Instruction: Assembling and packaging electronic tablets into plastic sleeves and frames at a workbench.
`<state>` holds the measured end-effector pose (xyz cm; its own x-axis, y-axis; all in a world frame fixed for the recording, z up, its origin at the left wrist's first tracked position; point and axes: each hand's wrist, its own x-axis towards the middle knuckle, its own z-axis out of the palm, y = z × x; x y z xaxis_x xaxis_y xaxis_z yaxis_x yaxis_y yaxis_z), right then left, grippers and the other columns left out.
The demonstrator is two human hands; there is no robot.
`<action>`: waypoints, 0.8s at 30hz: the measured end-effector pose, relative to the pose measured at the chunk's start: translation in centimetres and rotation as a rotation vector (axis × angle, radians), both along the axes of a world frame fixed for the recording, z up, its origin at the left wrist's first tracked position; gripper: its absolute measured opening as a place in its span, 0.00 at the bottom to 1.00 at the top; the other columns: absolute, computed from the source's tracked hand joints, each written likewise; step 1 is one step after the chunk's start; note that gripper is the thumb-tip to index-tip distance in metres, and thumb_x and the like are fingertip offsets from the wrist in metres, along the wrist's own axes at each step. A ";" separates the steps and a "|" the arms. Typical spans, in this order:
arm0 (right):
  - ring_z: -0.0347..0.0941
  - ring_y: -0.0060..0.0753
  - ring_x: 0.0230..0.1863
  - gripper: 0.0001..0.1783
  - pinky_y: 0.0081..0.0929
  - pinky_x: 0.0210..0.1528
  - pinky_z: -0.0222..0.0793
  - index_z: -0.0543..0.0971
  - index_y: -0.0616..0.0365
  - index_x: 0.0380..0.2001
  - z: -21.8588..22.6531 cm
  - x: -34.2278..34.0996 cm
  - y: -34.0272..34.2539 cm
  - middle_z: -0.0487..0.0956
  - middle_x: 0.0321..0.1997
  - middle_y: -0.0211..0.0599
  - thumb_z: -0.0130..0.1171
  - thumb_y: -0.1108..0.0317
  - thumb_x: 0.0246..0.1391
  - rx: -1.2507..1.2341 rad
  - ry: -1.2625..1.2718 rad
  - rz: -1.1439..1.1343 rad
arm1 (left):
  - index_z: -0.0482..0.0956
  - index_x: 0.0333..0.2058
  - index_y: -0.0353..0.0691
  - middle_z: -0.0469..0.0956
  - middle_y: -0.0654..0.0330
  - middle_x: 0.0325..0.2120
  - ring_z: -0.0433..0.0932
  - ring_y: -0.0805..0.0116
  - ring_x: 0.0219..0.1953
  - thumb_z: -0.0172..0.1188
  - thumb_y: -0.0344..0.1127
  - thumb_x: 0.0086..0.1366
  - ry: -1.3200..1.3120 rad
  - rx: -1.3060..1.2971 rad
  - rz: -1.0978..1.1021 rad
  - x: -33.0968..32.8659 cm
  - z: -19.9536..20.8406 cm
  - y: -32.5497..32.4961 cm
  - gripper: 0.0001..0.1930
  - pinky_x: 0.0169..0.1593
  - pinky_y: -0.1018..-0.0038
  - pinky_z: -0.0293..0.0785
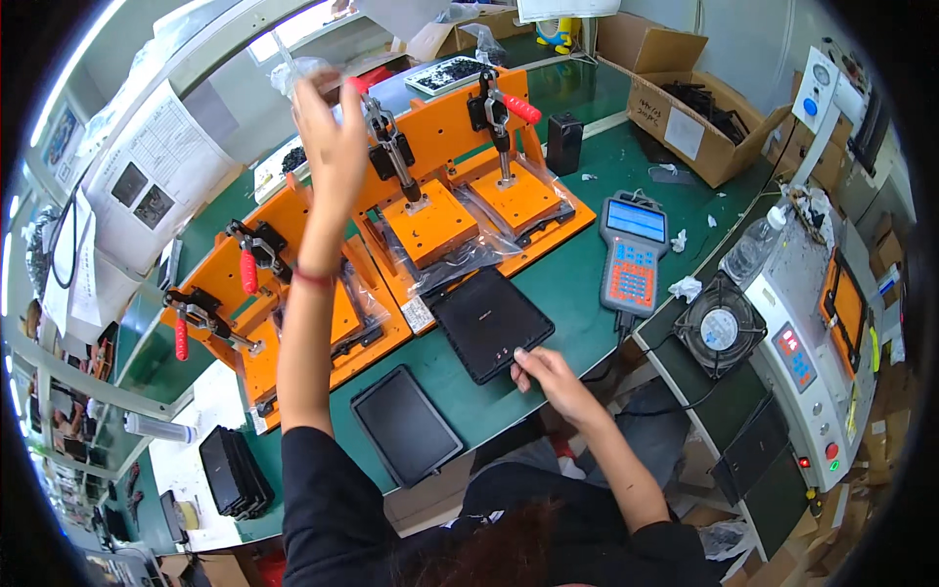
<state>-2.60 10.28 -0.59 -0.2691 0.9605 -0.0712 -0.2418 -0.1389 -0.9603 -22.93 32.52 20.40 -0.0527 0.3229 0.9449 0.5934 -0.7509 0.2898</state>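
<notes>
My left hand [335,147] is raised over the orange clamp fixture [435,220], its thumb and fingers apart. Beside its fingertips is crumpled clear plastic [290,74]; whether they touch is unclear. Close to this hand stands a metal toggle clamp [391,147], its plunger down on an orange block. With closed fingers, my right hand [556,382] grips the near right corner of a black rectangular tablet-like casing [489,323], which lies at the fixture's front edge. Left of it, a black framed panel [406,426] lies on the green table.
A handheld device [633,256] with a lit screen lies right of the casing. A small fan [721,328] and a white machine [802,362] stand farther right. Behind them is an open cardboard box [690,117] of black parts. Stacked black casings [235,473] sit at left.
</notes>
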 end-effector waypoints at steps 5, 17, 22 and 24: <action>0.64 0.19 0.24 0.19 0.18 0.32 0.60 0.72 0.61 0.23 0.3 0.6 -1.4 0.69 0.19 0.27 0.46 0.58 0.61 -0.034 0.006 -0.034 | 0.66 0.41 0.30 0.66 0.46 0.35 0.66 0.49 0.41 0.49 0.30 0.61 0.282 -0.674 -0.064 -2.1 -11.1 -10.3 0.11 0.45 0.61 0.63; 0.71 0.29 0.14 0.20 0.25 0.23 0.66 0.75 0.64 0.21 1.4 1.1 -5.4 0.73 0.13 0.37 0.47 0.59 0.59 0.015 -0.666 -0.150 | 0.77 0.31 0.39 0.73 0.58 0.34 0.71 0.61 0.36 0.60 0.34 0.52 0.947 -0.220 0.323 -5.0 -18.5 -10.0 0.08 0.36 0.69 0.70; 0.74 0.39 0.33 0.10 0.31 0.34 0.69 0.76 0.61 0.35 1.7 -2.1 1.6 0.76 0.31 0.42 0.49 0.66 0.56 0.714 -0.829 -0.301 | 0.78 0.29 0.40 0.74 0.57 0.29 0.73 0.60 0.30 0.61 0.32 0.54 0.694 -0.244 0.305 -3.6 -18.5 -9.9 0.05 0.26 0.70 0.71; 0.69 0.42 0.41 0.12 0.34 0.40 0.68 0.75 0.61 0.39 1.5 -4.2 5.1 0.73 0.41 0.39 0.50 0.70 0.51 0.800 -1.021 -0.374 | 0.79 0.29 0.39 0.75 0.57 0.26 0.74 0.60 0.27 0.61 0.34 0.55 0.542 -0.369 0.245 -3.2 -17.8 -10.5 0.05 0.26 0.71 0.71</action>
